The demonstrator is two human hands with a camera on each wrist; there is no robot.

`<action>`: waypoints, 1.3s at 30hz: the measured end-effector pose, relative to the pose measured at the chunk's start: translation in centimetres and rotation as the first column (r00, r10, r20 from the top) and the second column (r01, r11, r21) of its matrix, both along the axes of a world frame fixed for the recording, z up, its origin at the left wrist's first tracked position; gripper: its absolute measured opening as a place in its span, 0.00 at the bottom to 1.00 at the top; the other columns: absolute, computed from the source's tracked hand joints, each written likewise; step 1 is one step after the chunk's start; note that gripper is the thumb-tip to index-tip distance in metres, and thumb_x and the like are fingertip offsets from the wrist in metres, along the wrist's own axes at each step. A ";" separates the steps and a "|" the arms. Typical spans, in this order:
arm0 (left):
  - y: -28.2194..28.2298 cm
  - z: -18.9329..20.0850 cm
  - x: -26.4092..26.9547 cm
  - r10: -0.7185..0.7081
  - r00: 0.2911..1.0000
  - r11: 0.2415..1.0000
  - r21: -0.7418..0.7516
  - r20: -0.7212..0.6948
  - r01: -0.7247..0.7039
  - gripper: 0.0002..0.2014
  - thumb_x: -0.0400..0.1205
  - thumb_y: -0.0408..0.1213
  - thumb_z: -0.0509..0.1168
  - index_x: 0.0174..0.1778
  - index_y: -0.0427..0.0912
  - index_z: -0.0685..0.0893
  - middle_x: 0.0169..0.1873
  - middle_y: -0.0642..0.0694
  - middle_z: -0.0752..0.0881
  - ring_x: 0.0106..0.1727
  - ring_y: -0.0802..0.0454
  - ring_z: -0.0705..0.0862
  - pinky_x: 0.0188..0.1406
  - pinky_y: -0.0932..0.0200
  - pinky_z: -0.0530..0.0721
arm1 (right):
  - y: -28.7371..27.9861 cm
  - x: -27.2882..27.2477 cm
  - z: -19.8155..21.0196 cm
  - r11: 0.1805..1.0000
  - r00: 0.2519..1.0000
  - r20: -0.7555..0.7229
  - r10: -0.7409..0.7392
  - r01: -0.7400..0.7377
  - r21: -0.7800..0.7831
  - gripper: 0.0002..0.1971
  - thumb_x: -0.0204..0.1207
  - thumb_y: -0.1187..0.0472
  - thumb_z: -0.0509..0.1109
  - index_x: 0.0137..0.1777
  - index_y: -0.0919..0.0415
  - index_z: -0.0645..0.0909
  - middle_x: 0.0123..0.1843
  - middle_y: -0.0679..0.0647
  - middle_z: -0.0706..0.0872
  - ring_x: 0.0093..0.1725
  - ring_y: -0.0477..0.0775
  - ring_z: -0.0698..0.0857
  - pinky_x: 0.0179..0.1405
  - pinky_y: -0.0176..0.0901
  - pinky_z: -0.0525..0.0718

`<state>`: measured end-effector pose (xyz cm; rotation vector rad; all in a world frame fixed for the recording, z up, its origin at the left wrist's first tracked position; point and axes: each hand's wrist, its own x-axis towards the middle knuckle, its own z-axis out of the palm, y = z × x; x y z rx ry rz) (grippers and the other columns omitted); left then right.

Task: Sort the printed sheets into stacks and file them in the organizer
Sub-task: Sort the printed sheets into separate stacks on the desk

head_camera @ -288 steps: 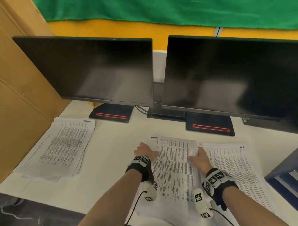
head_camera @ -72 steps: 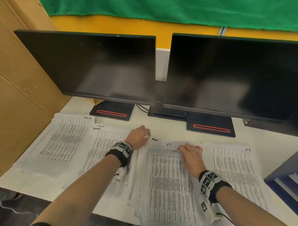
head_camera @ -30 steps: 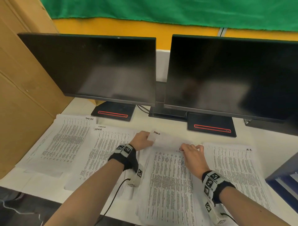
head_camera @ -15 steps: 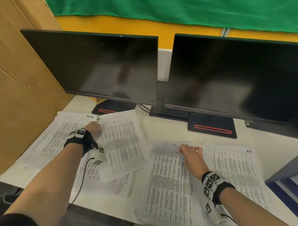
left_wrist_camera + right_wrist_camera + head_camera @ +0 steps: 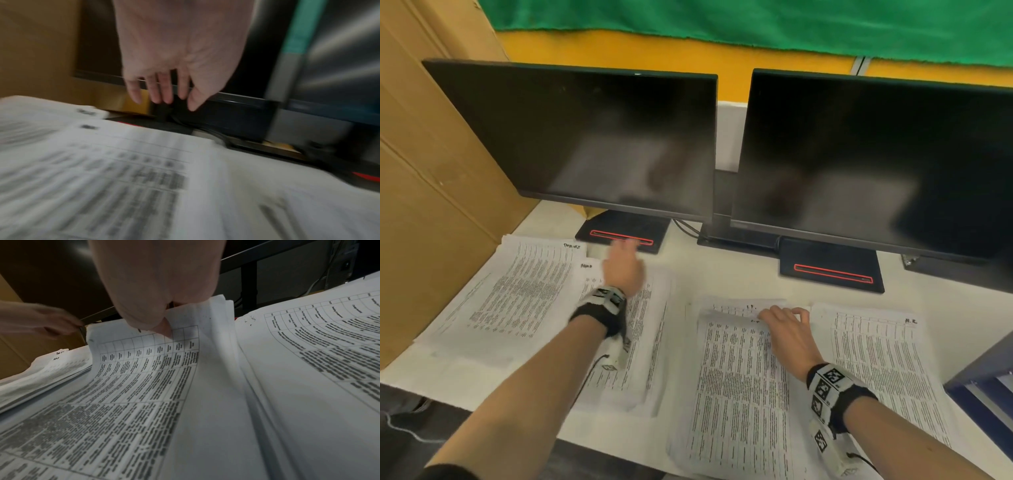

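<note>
Four stacks are lying across the desk (image 5: 698, 274) in front of two monitors (image 5: 592, 137). The left hand (image 5: 624, 267) is hovering over the second stack (image 5: 633, 335) at about 10 o'clock – fingers (image 5: 162, 92) spread loose and straight, grasping nothing, and blurred. The right hand (image 5: 787, 329) is working at the top edge of the centre stack (image 5: 736, 383); thumb and fingertips (image 5: 164, 329) are pinching the top sheet (image 5: 148, 353) and curling it up off the pile. The organizer (image 5: 983, 380) is showing only as a blue corner at 4 o'clock.

The likely trouble is the pinch catching two sheets instead of one – thin paper clings – so a page could be landing in the wrong stack. The second stack is also sitting skewed and overlapping the far-left stack (image 5: 517, 291), so piles could be mixing when lifted.
</note>
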<state>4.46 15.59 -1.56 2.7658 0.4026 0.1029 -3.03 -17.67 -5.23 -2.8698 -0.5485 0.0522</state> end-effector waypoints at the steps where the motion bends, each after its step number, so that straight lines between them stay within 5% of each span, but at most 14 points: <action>1: -2.3 -0.5 -0.2 -0.169 0.986 0.982 -0.080 0.009 0.169 0.18 0.81 0.37 0.63 0.67 0.45 0.75 0.65 0.39 0.73 0.64 0.42 0.76 0.64 0.46 0.75 | 0.1 0.0 -0.1 1.000 1.000 -0.002 -0.005 0.005 -0.004 0.31 0.61 0.81 0.62 0.60 0.52 0.78 0.52 0.48 0.82 0.55 0.54 0.81 0.61 0.46 0.56; 4: -8.0 -2.1 -1.4 -0.521 0.834 0.853 -0.138 -0.181 0.503 0.14 0.80 0.39 0.65 0.62 0.47 0.79 0.61 0.45 0.76 0.62 0.46 0.76 0.65 0.48 0.75 | 0.5 0.2 -0.2 1.000 1.000 0.007 -0.021 0.021 -0.001 0.27 0.62 0.78 0.65 0.57 0.51 0.79 0.50 0.47 0.79 0.53 0.53 0.80 0.59 0.46 0.57; 6: -10.0 -2.7 -1.6 -0.574 0.773 0.806 -0.020 -0.271 0.592 0.11 0.79 0.41 0.66 0.57 0.46 0.81 0.56 0.46 0.79 0.59 0.47 0.78 0.61 0.51 0.73 | 0.6 0.2 -0.1 0.999 0.999 0.002 -0.035 0.035 0.016 0.23 0.65 0.76 0.66 0.56 0.51 0.79 0.50 0.47 0.78 0.53 0.51 0.79 0.61 0.47 0.59; 13: -10.6 -1.9 -1.3 -0.698 0.694 0.661 0.214 -0.179 0.719 0.05 0.81 0.36 0.60 0.42 0.42 0.80 0.41 0.46 0.86 0.44 0.46 0.82 0.51 0.53 0.71 | 0.3 0.0 -0.1 0.996 0.996 0.017 -0.084 0.084 -0.001 0.15 0.70 0.70 0.69 0.52 0.51 0.83 0.55 0.47 0.76 0.57 0.51 0.74 0.65 0.52 0.66; 22: -10.5 -1.2 -2.3 -0.710 0.674 0.703 -0.161 -0.201 0.693 0.05 0.82 0.35 0.61 0.50 0.38 0.74 0.49 0.41 0.79 0.44 0.44 0.80 0.43 0.53 0.77 | 0.3 0.3 -0.3 0.999 0.999 -0.005 -0.039 0.039 -0.032 0.12 0.72 0.67 0.69 0.52 0.52 0.83 0.71 0.50 0.77 0.71 0.54 0.72 0.73 0.58 0.62; 25: -10.1 -1.7 -2.2 -0.647 0.711 0.758 -0.127 -0.276 0.640 0.19 0.75 0.39 0.72 0.57 0.41 0.72 0.53 0.44 0.75 0.49 0.48 0.77 0.48 0.53 0.77 | 0.5 0.4 -0.5 0.999 0.999 -0.012 -0.038 0.038 -0.022 0.12 0.73 0.67 0.69 0.54 0.52 0.83 0.71 0.51 0.77 0.72 0.55 0.71 0.75 0.60 0.59; 28: -10.0 -1.9 -2.4 -0.627 0.734 0.772 -0.081 -0.262 0.631 0.06 0.77 0.33 0.66 0.44 0.43 0.75 0.46 0.44 0.83 0.46 0.45 0.81 0.44 0.53 0.78 | 0.5 0.3 -0.6 0.999 0.999 -0.014 -0.038 0.038 -0.002 0.11 0.74 0.66 0.68 0.54 0.52 0.83 0.72 0.51 0.76 0.72 0.55 0.71 0.76 0.60 0.58; 32: -9.9 -1.5 -2.7 -0.664 0.718 0.744 -0.085 -0.208 0.663 0.05 0.78 0.31 0.62 0.37 0.42 0.77 0.40 0.45 0.87 0.42 0.47 0.83 0.44 0.52 0.81 | 0.3 0.2 -0.7 0.999 0.999 -0.005 -0.033 0.033 0.016 0.11 0.75 0.66 0.67 0.54 0.52 0.83 0.69 0.51 0.76 0.70 0.55 0.72 0.75 0.58 0.58; 36: -9.9 -0.9 -2.6 -0.720 0.666 0.679 0.002 -0.196 0.734 0.08 0.83 0.38 0.61 0.43 0.39 0.83 0.44 0.43 0.86 0.45 0.45 0.82 0.44 0.55 0.75 | 0.5 0.5 -0.7 0.999 1.000 0.006 -0.030 0.030 0.017 0.12 0.74 0.66 0.67 0.54 0.52 0.83 0.65 0.49 0.79 0.66 0.55 0.74 0.73 0.57 0.60; 39: -9.8 -0.7 -2.8 -0.756 0.628 0.638 0.002 -0.184 0.770 0.13 0.83 0.45 0.61 0.54 0.46 0.88 0.60 0.46 0.84 0.58 0.48 0.82 0.58 0.53 0.77 | 0.6 0.4 -0.6 0.999 0.999 0.028 -0.032 0.032 0.001 0.12 0.73 0.67 0.68 0.53 0.53 0.83 0.55 0.49 0.80 0.59 0.55 0.77 0.70 0.58 0.63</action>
